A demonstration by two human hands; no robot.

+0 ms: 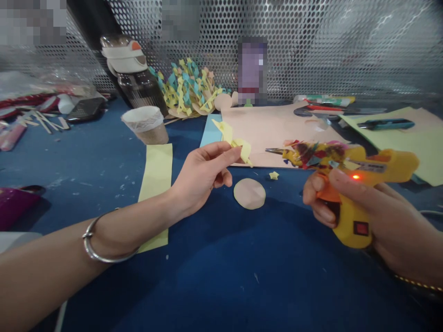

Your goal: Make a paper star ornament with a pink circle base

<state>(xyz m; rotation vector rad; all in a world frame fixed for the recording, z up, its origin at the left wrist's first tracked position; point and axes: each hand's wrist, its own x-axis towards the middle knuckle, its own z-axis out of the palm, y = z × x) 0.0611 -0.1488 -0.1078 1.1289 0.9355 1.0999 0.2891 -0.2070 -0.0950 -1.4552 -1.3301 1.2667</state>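
Between thumb and forefinger, my left hand [211, 170] pinches a folded yellow paper strip [245, 150]. My right hand [360, 198] is wrapped round a yellow hot glue gun [353, 226], its nozzle pointing left toward the strip but apart from it. Coloured paper scraps stick to the gun's barrel, and a red light glows on its side. On the table below lies a pale paper disc [249, 194] with a small yellow paper star [274, 175] beside it. Under my left forearm runs a long yellow paper strip [157, 170], partly covered.
A paper cup [147, 124] stands before a dark bottle [134, 74] at the back left. Curled paper pieces [190, 87] are bunched beside it. Pink paper sheets [277, 124], markers [325, 100] and a teal cutter [386, 124] lie at the back. A perforated metal panel [214, 27] stands behind.
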